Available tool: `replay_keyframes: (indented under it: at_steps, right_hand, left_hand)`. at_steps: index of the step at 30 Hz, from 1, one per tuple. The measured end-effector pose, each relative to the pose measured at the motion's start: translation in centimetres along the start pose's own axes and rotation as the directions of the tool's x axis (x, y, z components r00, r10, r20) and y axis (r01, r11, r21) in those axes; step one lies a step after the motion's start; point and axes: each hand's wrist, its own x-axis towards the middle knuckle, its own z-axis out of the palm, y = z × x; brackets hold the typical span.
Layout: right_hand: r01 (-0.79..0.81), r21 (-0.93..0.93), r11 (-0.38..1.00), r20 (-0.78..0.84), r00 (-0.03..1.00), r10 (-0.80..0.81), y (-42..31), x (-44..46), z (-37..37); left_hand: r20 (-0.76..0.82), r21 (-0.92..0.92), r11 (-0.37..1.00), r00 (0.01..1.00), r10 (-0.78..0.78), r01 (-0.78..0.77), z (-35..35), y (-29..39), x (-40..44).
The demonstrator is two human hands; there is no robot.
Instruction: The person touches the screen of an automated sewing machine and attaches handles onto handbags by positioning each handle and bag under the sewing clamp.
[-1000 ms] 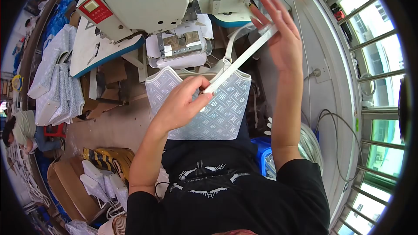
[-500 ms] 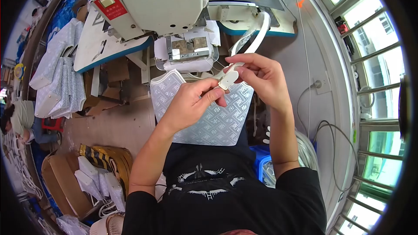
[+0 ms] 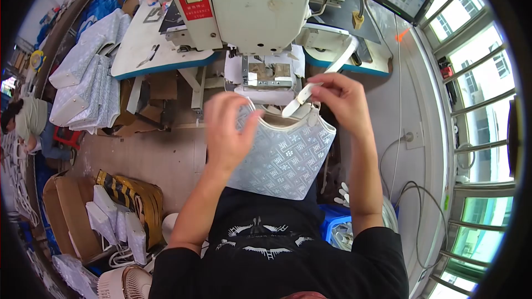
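A pale grey-blue patterned handbag (image 3: 282,160) with a white-edged mouth rests upright over my lap. My right hand (image 3: 343,102) pinches a white strap (image 3: 302,99) near its rounded end, above the bag's mouth. From my fingers the strap runs up toward the machine's right side. A small white tag (image 3: 313,117) hangs at the bag's rim below. My left hand (image 3: 227,133), smeared by motion, is by the bag's left upper edge, with thumb and fingers apart and nothing visible in it.
Ahead stands a sewing machine head (image 3: 260,8) with a clamp plate (image 3: 270,75) beneath. A worktable (image 3: 133,50) is at the left, near stacked patterned bags (image 3: 83,88). Cardboard (image 3: 75,216) and a fan (image 3: 124,282) sit lower left, a blue bin (image 3: 331,221) lower right.
My left hand has come off the strap end and moved left. My right hand still pinches the strap, whose tip now points down-left. The view has shifted, showing more of the machine and screen.
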Motion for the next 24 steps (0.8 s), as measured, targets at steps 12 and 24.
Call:
replay_keyframes:
  at_steps: [12, 24]
  right_hand:
    - [0.198, -0.218, 0.956, -0.115, 0.967, -0.226, 1.3, 11.3, 2.1]
    - [0.384, -0.569, 0.727, 0.142, 0.917, -0.373, 0.8, 11.7, 3.9]
  left_hand:
    - [0.016, 0.19, 0.981, 0.999, 0.031, -0.034, -1.4, -3.8, -0.9]
    - [0.421, 0.358, 0.911, 0.906, 0.04, -0.206, -1.8, -1.8, 1.2]
